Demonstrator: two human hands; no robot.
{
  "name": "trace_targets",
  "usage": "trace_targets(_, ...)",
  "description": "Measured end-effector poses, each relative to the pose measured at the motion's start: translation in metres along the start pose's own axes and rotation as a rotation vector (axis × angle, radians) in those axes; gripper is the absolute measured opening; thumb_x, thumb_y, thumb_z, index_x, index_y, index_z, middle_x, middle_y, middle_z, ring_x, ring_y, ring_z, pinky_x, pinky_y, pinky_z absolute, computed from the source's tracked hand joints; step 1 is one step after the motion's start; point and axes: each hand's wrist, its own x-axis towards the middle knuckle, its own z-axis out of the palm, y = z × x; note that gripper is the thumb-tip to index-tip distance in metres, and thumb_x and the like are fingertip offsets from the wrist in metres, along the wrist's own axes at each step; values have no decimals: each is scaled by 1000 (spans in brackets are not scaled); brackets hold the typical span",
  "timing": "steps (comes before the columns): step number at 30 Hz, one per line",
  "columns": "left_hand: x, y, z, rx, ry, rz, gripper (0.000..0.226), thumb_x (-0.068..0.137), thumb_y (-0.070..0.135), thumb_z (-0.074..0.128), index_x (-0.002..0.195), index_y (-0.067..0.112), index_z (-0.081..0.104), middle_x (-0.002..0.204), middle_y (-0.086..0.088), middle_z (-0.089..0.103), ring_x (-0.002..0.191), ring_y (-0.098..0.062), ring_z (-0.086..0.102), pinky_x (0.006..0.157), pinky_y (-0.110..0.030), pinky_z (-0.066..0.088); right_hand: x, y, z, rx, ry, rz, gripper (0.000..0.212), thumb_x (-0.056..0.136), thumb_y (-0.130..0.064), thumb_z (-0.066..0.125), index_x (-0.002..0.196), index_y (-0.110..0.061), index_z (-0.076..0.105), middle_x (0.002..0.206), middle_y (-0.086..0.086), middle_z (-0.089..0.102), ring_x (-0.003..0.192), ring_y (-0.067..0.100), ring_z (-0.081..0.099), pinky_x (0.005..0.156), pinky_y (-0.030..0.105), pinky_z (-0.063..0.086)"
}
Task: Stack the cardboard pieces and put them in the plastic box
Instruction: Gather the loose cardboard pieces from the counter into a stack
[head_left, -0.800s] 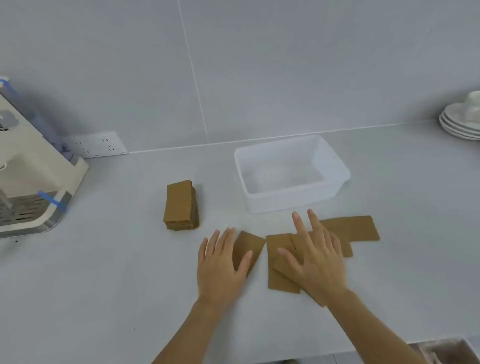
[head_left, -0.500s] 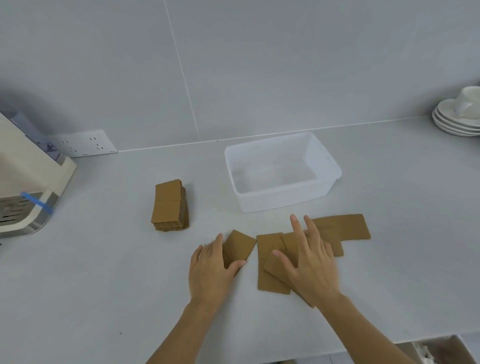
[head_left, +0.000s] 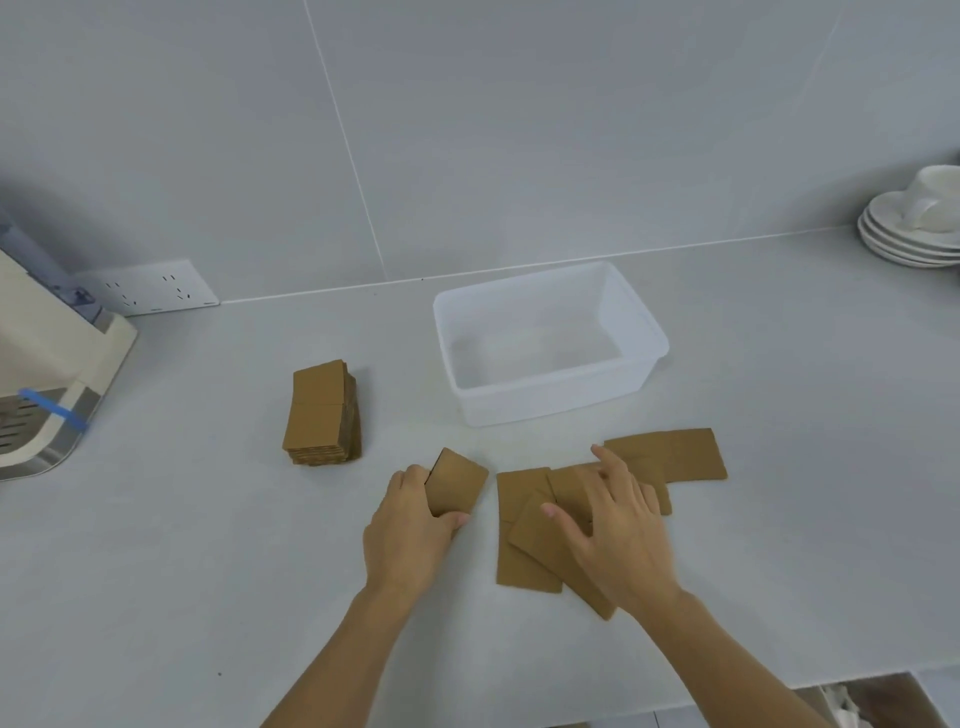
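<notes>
Cardboard pieces (head_left: 524, 525) outside plastic box (head_left: 631, 332), one in left hand (head_left: 410, 530).

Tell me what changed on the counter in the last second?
The left hand went from lying flat on a single card to curling around it and tipping its edge up. The right hand stayed spread on the loose cards. The stack and empty box are unmoved.

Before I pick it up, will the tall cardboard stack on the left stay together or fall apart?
The cardboard stack will probably shear: its layers already sit slightly offset and nothing binds them. The pieces look flat and stiff, so squeezing the stack from two sides should likely hold it. It is probably light.
</notes>
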Motion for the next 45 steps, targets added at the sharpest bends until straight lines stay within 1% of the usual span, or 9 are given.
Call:
trace_targets(5, -3, 0, -12, -157, -19, -2, 26, 80, 31, 68, 85, 15, 47, 75, 2, 55, 67, -16, 54, 58, -29, 44, -7, 4, -1, 26, -9, -45, 61, 87, -61, 31, 88, -12, 67, 100, 7, 68, 88, 23, 66, 80, 36, 47)
trace_targets(10, -7, 2, -17, -427, -111, -12, 16, 87, 19, 60, 82, 28, 48, 93, -7, 65, 78, -20, 59, 64, -27, 47, -12, 8, 0, 34, -48, -55, 47, 72, -57, 48, 84, -15, 67, 92, 1, 66, 85, 20, 63, 84, 32, 34)
trace_targets(16, -13, 4, -16, -924, -198, -160, 24, 90, 0, 54, 104, 19, 54, 90, -5, 71, 79, -18, 68, 61, -19, 51, -17, 14, 4, -119, -181, -63, 71, 63, -70, 44, 100, -12, 64, 105, 3, 63, 92, 21, 61, 89, 37, 36)
trace_targets(20, -18, 7, -7, -1005, -204, -212, 14, 89, 10, 59, 99, 20, 59, 86, -3, 73, 77, -21, 69, 72, -32, 54, -19, 16, 6, -200, -196, -120, 70, 62, -64, 43, 99, -8, 66, 106, 4, 64, 95, 18, 53, 82, 41, 48)
trace_targets(27, -29, 18, 7, -1104, -190, -284, 17, 87, 19, 63, 104, 17, 60, 95, -7, 73, 84, -21, 70, 63, -27, 55, -18, 18, 5, -145, -159, -120, 63, 56, -58, 58, 101, -14, 58, 101, 3, 66, 91, 21, 61, 82, 40, 47)
trace_targets(30, -33, 22, 9, -1162, -217, -300, 20, 86, 20, 63, 104, 11, 62, 94, -9, 73, 83, -19, 70, 61, -26, 58, -18, 15, 3, -37, -181, -99, 66, 60, -49, 73, 112, -13, 52, 99, 2, 64, 86, 22, 64, 78, 35, 46)
trace_targets(34, -37, 25, 12, -1146, -247, -301, 30, 84, 25, 65, 108, 7, 62, 96, -11, 73, 82, -20, 70, 60, -26, 56, -15, 8, -5, 153, -286, 14, 66, 80, -38, 65, 134, -16, 34, 123, -2, 43, 101, 17, 53, 78, 21, 42)
trace_targets(38, -40, 26, 12, -1166, -268, -330, 40, 81, 34, 66, 109, 6, 63, 98, -14, 73, 83, -23, 70, 61, -28, 56, -12, 6, -11, 460, -242, 156, 40, 90, -11, 54, 129, -12, 45, 117, -4, 49, 102, 10, 49, 90, 23, 44)
trace_targets(45, -51, 33, 16, -1293, -433, -347, 55, 68, 45, 68, 116, 18, 62, 108, -8, 73, 98, -25, 70, 78, -41, 57, -12, -18, -26, 1048, -180, 428, 24, 88, -5, 57, 103, -24, 56, 100, -6, 65, 92, 3, 62, 69, 13, 50)
